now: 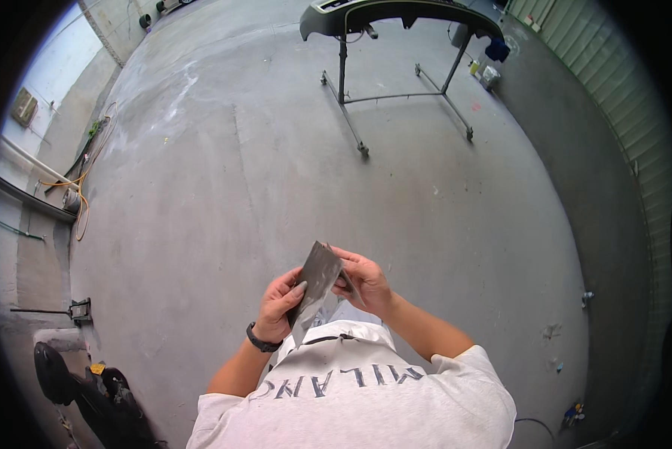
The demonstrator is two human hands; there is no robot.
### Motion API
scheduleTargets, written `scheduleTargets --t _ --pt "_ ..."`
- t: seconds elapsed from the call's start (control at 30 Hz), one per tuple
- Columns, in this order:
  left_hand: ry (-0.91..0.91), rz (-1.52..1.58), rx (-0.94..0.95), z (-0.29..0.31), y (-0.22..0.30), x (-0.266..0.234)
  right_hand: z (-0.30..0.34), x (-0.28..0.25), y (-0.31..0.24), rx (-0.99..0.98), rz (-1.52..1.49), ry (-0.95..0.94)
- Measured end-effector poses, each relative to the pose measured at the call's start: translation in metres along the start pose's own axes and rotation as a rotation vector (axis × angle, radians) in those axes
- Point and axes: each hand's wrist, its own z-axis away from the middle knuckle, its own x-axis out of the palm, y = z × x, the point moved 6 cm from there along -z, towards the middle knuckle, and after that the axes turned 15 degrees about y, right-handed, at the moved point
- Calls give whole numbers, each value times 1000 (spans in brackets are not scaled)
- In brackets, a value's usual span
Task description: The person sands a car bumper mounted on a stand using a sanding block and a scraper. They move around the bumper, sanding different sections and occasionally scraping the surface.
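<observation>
Close in front of my body, both hands hold a worn grey sheet of sandpaper (321,271). The sheet is folded or bent, with one long flap facing up and a loose edge hanging below. My left hand (280,301) is closed on its left side, thumb on top; a dark band circles that wrist. On the other side, the fingers of my right hand (364,283) pinch the upper right edge and a bent-back part of the sheet. Some of the right fingertips are hidden behind it.
Ahead, a dark car bumper (418,13) rests on a wheeled metal stand (392,96). An orange cable (84,202) lies along the left wall. Black parts (89,400) stand at lower left. A corrugated wall (597,67) runs along the right.
</observation>
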Motion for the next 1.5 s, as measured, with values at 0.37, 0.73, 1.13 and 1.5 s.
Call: scheduleTargets --t 0.37,0.73,1.13,1.5 --pt "-129 204 82 -324 152 -40 -296 -12 -195 -57 404 121" --pt "-261 -356 -63 -632 335 -55 -493 40 -376 -400 865 404" --pt "-207 -555 -199 -753 498 -244 -870 67 -530 -296 672 482" --pt "-471 -1595 290 -1036 648 -354 -940 84 -510 -487 246 786"
